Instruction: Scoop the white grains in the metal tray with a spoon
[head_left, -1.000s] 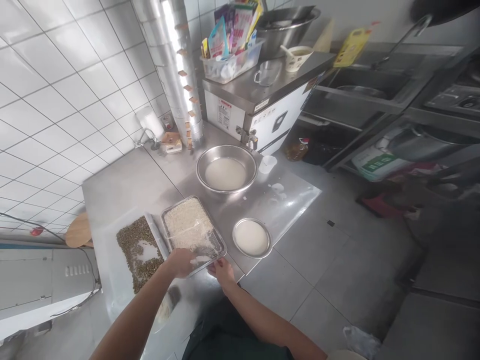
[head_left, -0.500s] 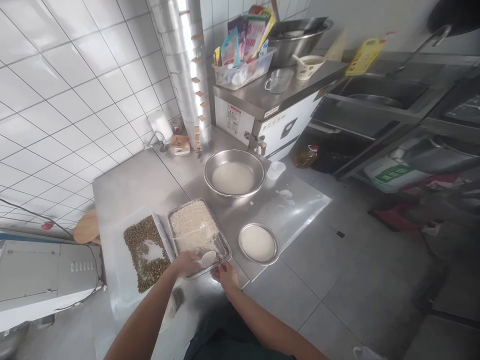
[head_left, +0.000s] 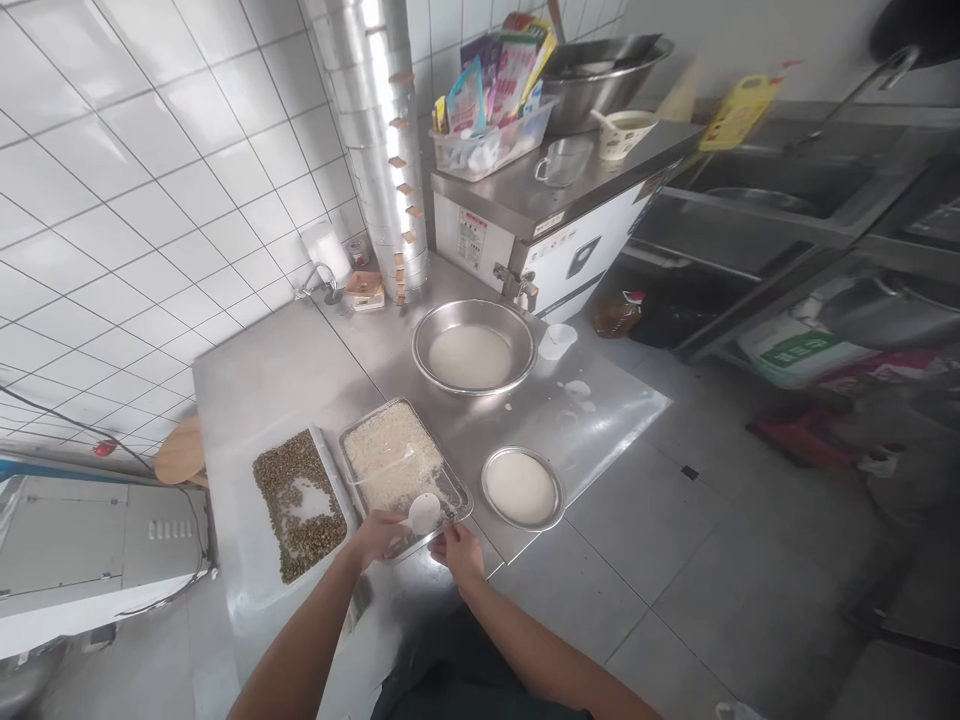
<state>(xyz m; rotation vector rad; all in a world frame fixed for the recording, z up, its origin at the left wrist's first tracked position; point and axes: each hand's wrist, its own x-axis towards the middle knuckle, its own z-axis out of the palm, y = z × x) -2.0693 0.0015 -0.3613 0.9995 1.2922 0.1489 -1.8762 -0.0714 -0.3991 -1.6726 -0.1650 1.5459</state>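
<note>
Left hand (head_left: pixel 379 533) sits at the near rim of the rectangular steel tray of pale crumbs (head_left: pixel 450 487), fingers curled round a small white round disc (head_left: pixel 424 513) that is lifted just over the tray's near corner. Right hand (head_left: pixel 459 552) is at the same corner from the other side, fingertips on or just under the tray edge; I cannot tell whether it grips or only steadies.

Risks as I judge them:
- The tray's near corner lies close to the edge of the brushed steel worktable (head_left: pixel 262 370). A push from either hand could slide it off; metal on metal looks slick.
- The disc looks soft and floury. A pinch that is too tight could deform it, one too loose could drop it.
- Crumbs are loose and dry, so a quick flick would scatter them onto the table.

Materials nearby:
- Flat tray of small dark green-brown granules (head_left: pixel 298 502), just left of the crumb tray, with one bare patch in the middle.
- Shallow round steel dish of smooth white powder (head_left: pixel 522 487), to the right.
- Large round steel basin holding cloudy white liquid (head_left: pixel 474 346), further back. White splashes mark the table near it.
</note>
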